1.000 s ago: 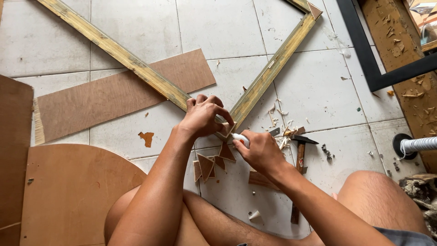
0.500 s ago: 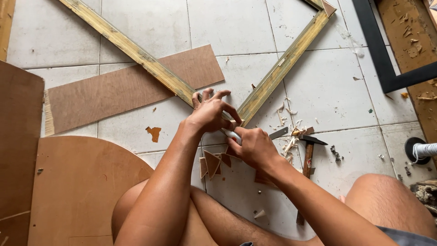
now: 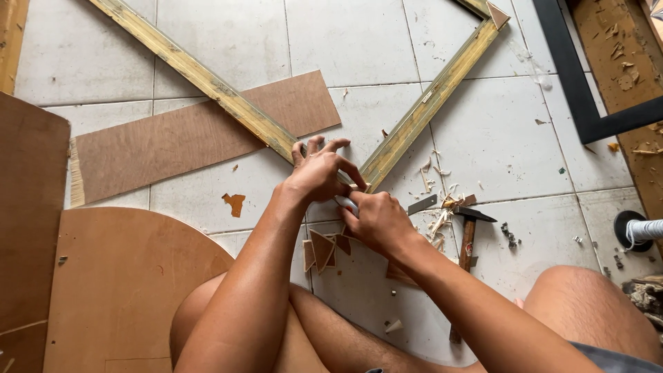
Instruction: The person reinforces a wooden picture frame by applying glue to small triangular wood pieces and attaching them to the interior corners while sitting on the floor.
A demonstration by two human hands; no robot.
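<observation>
my left hand (image 3: 319,173) presses down, fingers curled, on the corner joint (image 3: 359,181) of the wooden frame (image 3: 207,79). my right hand (image 3: 376,220) pinches a small white tool (image 3: 347,203) just below that joint; its tip is hidden. i judge the joint should be held flat and the tool worked close in. right of the joint lie a hammer (image 3: 468,242) and shavings (image 3: 438,222); below it, triangular offcuts (image 3: 321,250). no packages, labels or signs show.

The frame (image 3: 421,114) is rough yellowish wood with worn paint. The strip (image 3: 186,135) on the left is matt brown plywood. The floor tiles (image 3: 345,41) are smooth and glazed. The hammer (image 3: 468,238) has a dark metal head and wooden handle.
</observation>
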